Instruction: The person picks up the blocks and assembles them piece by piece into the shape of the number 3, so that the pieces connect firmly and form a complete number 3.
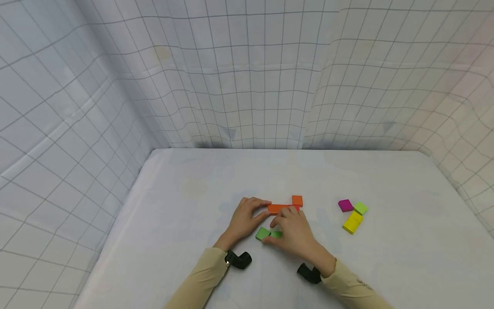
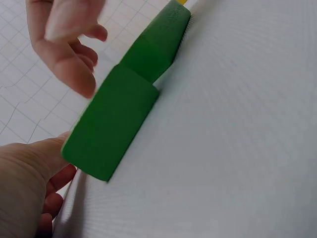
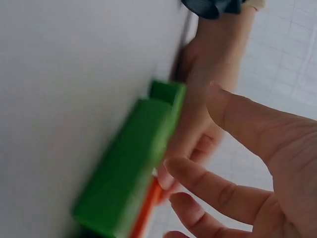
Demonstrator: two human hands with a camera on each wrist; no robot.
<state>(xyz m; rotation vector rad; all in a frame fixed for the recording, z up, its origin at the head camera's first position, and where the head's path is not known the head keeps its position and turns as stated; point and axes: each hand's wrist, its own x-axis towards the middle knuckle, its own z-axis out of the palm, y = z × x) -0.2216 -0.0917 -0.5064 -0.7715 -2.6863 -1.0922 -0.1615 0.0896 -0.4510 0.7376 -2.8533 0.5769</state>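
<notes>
My left hand (image 1: 245, 219) pinches the left end of a flat orange block (image 1: 277, 209) between thumb and forefinger. A red block (image 1: 296, 207) adjoins it on the right, partly covered by my right hand (image 1: 295, 231). That hand hovers over two green blocks, thumb and fingers spread with nothing between them in the right wrist view. One green block (image 1: 263, 233) lies between the hands; the other green block (image 1: 276, 234) is partly hidden under the right hand. In the left wrist view the nearer green block (image 2: 111, 124) stands in front of the left hand (image 2: 25, 168).
A small orange block (image 1: 297, 200) sits just behind the red one. Farther right on the white table (image 1: 185, 214) lie a purple block (image 1: 345, 205), a lime green block (image 1: 360, 208) and a yellow block (image 1: 353, 222), close together. Gridded white curtains (image 1: 247, 77) surround the table.
</notes>
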